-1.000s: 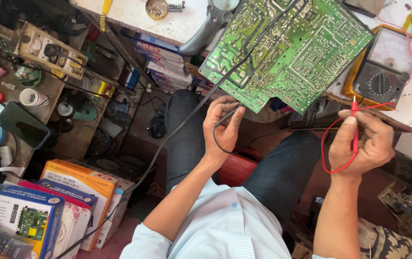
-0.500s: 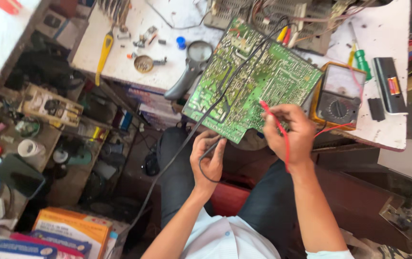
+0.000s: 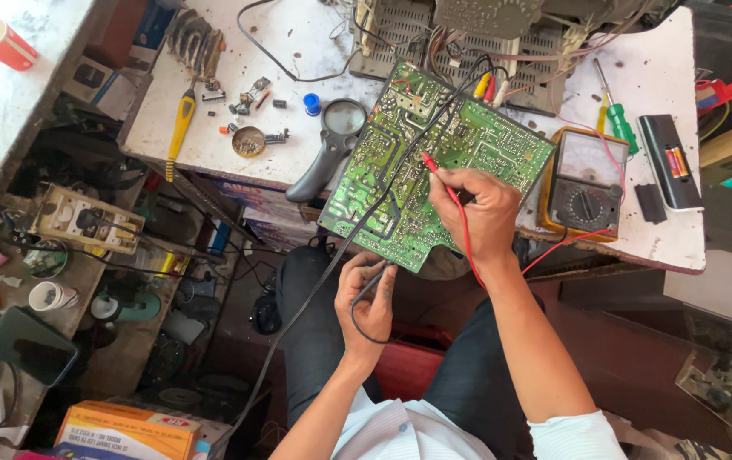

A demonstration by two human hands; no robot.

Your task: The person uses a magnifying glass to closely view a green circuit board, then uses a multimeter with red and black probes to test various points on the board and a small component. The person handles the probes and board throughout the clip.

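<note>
Fingers of your right hand point(image 3: 487, 213) are pressed together around the red probe point(image 3: 438, 177), pinching it like a pen, with its tip touching the green circuit board point(image 3: 400, 183) near the board's middle. Your left hand point(image 3: 367, 300) sits just below the board's lower edge, fingers curled tight on the black probe point(image 3: 372, 285), whose tip lies close to that edge; you cannot tell whether it touches. That board lies tilted over the front edge of the white workbench point(image 3: 238, 51), partly hanging above your lap. Right of the board, touching its corner, stands the yellow-cased analog multimeter point(image 3: 583, 183), and the red lead runs from it under your right wrist. Further right of the board lie a green-handled screwdriver point(image 3: 614, 119) and a black remote control point(image 3: 671, 160). Left of the board rests a black magnifying glass point(image 3: 330, 145), with a round tin point(image 3: 249, 141) and a yellow-handled tool point(image 3: 180, 126) beyond it. A black cable point(image 3: 315, 290) crosses the board diagonally and drops past your left knee. Above the board sits a grey vented chassis point(image 3: 434, 25) with wires spilling onto the board.
</note>
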